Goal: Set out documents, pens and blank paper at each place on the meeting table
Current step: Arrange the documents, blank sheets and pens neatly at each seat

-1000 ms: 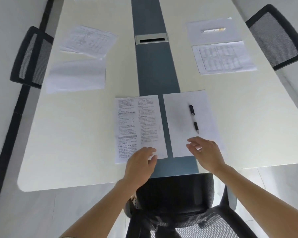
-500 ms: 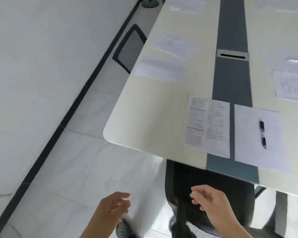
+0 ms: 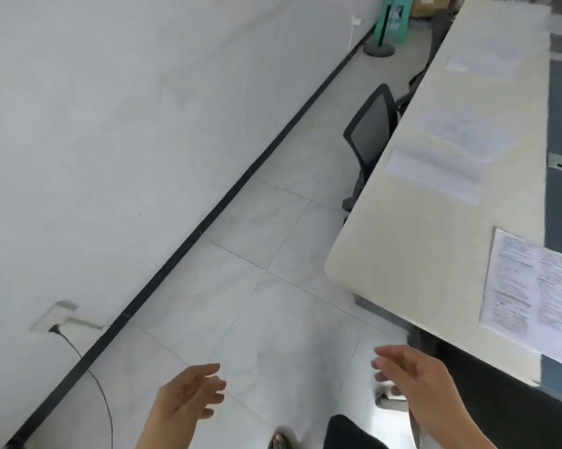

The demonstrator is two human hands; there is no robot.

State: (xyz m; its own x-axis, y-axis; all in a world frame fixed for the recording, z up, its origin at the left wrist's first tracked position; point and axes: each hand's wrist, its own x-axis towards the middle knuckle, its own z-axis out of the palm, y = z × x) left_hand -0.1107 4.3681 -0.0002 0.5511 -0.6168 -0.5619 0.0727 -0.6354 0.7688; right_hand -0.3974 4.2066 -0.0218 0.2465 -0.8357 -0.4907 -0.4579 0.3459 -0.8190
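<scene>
The cream meeting table (image 3: 412,241) fills the right side, with a printed document (image 3: 529,286) lying near its front end. Farther along its left edge lie a blank sheet (image 3: 435,175) and another printed sheet (image 3: 464,134), and more papers (image 3: 483,64) lie beyond. My left hand (image 3: 189,396) hangs over the tiled floor, fingers relaxed and empty. Off the table's end, my right hand (image 3: 412,380) is also relaxed, holding nothing. No pen shows in this view.
A black mesh chair (image 3: 370,137) stands tucked at the table's left side. A white wall with a black skirting runs diagonally on the left, with a socket and cable (image 3: 59,322). A green stand (image 3: 388,24) and boxes sit at the far end.
Both hands left the papers at the end place and dropped off the table. The view swung left toward the floor and wall, and the pen and blank sheet passed out of frame.
</scene>
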